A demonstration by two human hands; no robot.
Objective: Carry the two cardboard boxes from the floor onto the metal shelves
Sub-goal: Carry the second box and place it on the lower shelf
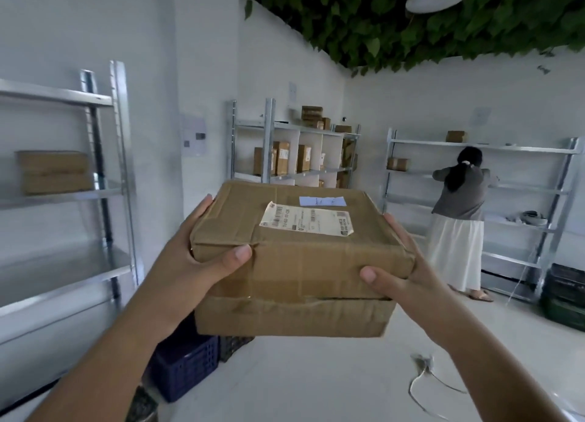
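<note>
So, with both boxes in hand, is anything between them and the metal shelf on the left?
Nothing visible blocks it. The stacked cardboard boxes are held up between the left hand and right hand; the left shelf unit's lower tier is bare, one box on the tier above.

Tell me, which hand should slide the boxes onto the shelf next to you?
Probably the left hand. The nearest metal shelves stand on its side, so it can guide the two stacked cardboard boxes in, while the right hand pushes from the far side. Both hands grip the stack now.
</note>
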